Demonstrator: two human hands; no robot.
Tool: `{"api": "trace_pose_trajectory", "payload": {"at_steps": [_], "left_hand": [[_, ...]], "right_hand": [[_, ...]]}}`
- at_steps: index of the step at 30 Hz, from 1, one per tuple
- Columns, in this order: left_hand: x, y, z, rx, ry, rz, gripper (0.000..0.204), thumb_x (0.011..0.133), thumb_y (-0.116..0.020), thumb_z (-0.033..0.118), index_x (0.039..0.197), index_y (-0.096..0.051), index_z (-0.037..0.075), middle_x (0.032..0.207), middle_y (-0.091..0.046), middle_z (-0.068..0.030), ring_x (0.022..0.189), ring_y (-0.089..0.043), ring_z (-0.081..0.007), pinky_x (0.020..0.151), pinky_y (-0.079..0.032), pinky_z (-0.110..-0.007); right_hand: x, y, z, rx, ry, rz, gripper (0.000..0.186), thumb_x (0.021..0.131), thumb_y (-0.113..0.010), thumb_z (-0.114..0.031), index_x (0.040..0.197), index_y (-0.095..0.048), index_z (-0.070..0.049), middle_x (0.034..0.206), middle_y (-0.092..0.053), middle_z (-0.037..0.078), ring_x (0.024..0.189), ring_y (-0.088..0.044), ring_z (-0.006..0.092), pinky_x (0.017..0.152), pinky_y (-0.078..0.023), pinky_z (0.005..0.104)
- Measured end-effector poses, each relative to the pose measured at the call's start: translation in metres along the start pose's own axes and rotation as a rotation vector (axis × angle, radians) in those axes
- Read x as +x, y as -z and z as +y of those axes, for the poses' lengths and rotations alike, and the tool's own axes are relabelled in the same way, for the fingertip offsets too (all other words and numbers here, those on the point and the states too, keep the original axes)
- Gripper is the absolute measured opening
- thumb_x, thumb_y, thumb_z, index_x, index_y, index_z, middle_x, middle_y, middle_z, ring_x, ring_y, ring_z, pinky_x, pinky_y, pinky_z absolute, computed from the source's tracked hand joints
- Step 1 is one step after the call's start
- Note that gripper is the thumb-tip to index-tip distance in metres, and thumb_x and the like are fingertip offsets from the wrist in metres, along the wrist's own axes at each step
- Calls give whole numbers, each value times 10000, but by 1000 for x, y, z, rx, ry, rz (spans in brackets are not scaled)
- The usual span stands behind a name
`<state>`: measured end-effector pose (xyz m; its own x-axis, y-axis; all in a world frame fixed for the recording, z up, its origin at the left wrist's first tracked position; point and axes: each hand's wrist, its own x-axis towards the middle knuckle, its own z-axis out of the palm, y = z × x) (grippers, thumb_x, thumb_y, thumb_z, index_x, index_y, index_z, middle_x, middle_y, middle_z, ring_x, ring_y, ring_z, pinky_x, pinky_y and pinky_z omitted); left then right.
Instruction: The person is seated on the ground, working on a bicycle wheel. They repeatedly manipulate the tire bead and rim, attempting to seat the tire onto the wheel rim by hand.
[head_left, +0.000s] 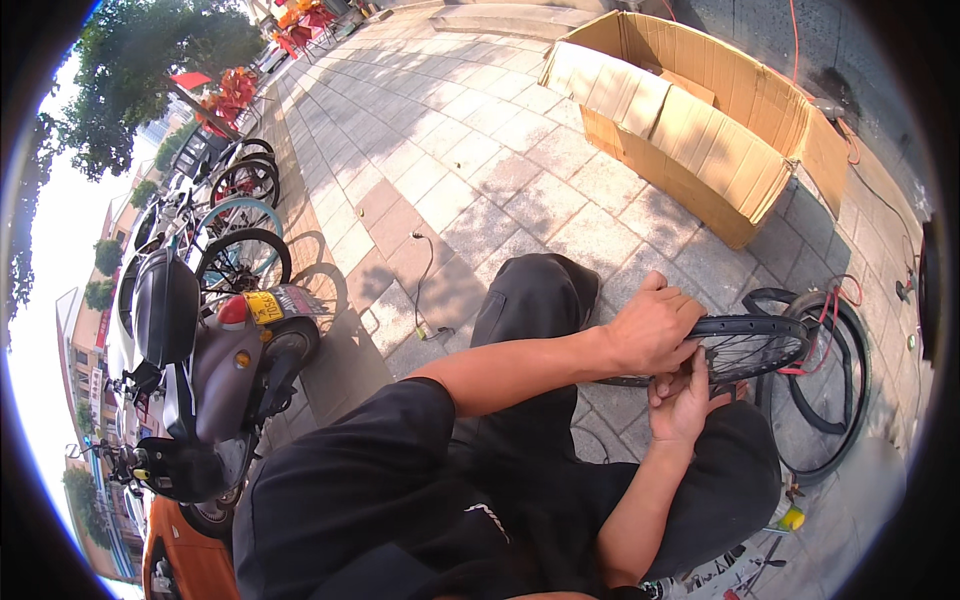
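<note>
Head view: we log one black-rimmed, wire-spoked bicycle wheel (752, 326) held flat before the right knee, off any bicycle. Our left hand (655, 325) closes over its rim; our right hand (680, 408) works just beneath, a finger raised to the rim, though we cannot tell whether it pinches anything. Progress, as judged: spokes are laced and no tyre shows on the visible rim, so we read the work as unfinished; the covered stretch stays unverified. Loose black rubber loops (863, 385), tyre or tube, lie on the grey paving (510, 170) just right of the wheel, with a red cord (793, 371) across them, a possible snag. Ahead we note an open brown cardboard box (670, 175); leftward, a dark cable (428, 268) and a grey scooter (218, 375), both clear of our hands.
</note>
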<state>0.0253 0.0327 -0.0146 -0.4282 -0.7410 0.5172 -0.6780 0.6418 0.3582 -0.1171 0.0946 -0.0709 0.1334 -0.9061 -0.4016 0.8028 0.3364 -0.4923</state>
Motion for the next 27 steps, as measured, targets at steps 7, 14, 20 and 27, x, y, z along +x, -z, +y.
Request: {"api": "trace_pose_trajectory", "payload": {"at_steps": [7, 14, 20, 27], "left_hand": [[19, 0, 18, -135, -18, -86, 421, 849, -791, 163, 1207, -671, -23, 1184, -673, -203, 1037, -630, -402, 935, -498, -485], [26, -2, 18, -243, -192, -253, 553, 902, -691, 61, 1407, -522, -86, 1191, -614, -278, 1074, -592, -467, 961, -488, -522], [25, -14, 14, 22, -206, -223, 493, 991, -698, 145, 1415, -546, -56, 1120, -628, -246, 1053, -601, -423, 978, -429, -522], [31, -17, 43, 83, -86, -231, 366, 1030, -699, 255, 1243, -653, -39, 991, -736, -219, 886, -678, -393, 920, -449, -466]], "right_hand": [[12, -2, -7, 215, -110, 107, 338, 1061, -611, -377, 792, -605, -173, 613, -566, -29, 447, -467, 99, 406, -357, 260], [25, 6, -10, 422, -172, 9, 238, 1000, -631, -370, 842, -590, -197, 595, -426, -65, 442, -324, 85, 413, -184, 281], [17, 4, -14, 472, -154, 14, 376, 1047, -597, -480, 806, -595, -191, 611, -421, -69, 458, -319, 110, 444, -215, 286], [2, 21, -8, 321, 40, -79, 424, 1064, -616, -538, 885, -679, -159, 690, -618, -45, 489, -542, 101, 391, -330, 268]]}}
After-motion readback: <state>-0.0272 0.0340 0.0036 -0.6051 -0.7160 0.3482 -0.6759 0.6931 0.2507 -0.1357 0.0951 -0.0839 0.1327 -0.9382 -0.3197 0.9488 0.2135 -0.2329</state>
